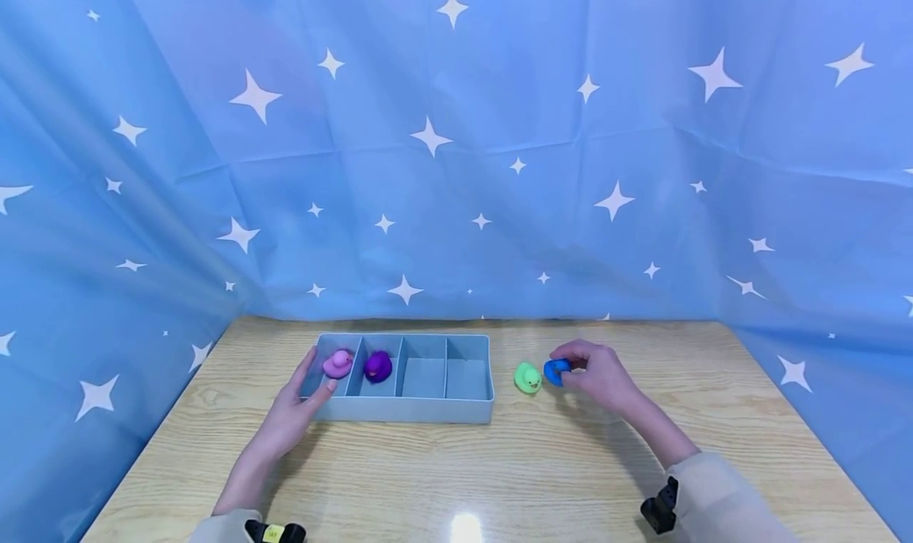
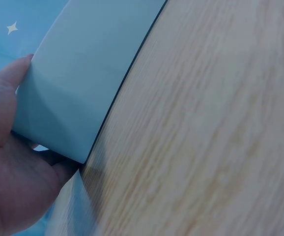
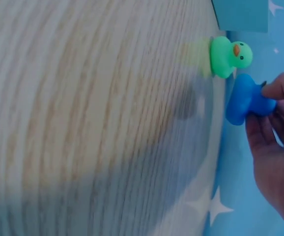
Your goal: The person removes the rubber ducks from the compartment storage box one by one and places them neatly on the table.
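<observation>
My left hand (image 1: 288, 416) grips the left end of a grey-blue divided box (image 1: 399, 410), thumb at the front rim and fingers along the end wall. In the left wrist view, the left hand (image 2: 14, 162) wraps that box's end (image 2: 78, 78). A pink rubber duck (image 1: 338, 364) lies in the leftmost compartment, and a purple one (image 1: 378, 366) fills part of the second. Right of the box, my right hand (image 1: 599, 375) pinches a blue rubber duck (image 3: 247, 100) between thumb and fingers, held above the table. Beside it a green rubber duck (image 3: 228, 56) sits upright on the tabletop.
The wood-grain table (image 1: 399, 479) carries the box and the green duck. Blue cloth with white stars (image 1: 456, 170) hangs behind the table and along both sides. Two compartments at the box's right end (image 1: 467, 372) have bare floors.
</observation>
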### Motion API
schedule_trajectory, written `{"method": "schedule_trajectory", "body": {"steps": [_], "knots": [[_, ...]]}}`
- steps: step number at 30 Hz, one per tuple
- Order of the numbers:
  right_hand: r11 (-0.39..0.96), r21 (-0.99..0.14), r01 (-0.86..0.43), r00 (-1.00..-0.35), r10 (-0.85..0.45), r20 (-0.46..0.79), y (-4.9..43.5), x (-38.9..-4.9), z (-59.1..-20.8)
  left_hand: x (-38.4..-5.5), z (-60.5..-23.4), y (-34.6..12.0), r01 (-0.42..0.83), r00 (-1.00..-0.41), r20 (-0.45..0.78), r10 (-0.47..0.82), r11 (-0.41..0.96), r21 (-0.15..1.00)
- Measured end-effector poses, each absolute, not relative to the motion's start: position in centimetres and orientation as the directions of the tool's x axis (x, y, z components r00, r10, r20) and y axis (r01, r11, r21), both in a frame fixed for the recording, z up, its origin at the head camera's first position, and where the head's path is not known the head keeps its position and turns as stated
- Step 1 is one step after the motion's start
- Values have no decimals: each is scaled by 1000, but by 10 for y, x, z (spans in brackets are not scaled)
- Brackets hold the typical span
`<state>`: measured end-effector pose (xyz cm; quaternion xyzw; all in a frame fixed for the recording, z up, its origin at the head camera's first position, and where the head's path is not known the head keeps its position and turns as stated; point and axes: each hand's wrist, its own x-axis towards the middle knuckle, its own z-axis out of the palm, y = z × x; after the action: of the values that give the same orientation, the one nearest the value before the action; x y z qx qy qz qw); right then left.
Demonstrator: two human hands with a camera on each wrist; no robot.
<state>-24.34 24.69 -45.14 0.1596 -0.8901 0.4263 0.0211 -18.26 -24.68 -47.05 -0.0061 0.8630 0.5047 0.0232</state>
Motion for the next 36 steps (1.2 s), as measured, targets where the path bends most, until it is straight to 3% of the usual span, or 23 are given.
{"method": "schedule_trajectory", "body": {"steps": [36], "knots": [[597,-751,-281,-952,-270,141,252,-243,-458,-183,-473,-248,-13,-1000,-23,14,515,857]]}}
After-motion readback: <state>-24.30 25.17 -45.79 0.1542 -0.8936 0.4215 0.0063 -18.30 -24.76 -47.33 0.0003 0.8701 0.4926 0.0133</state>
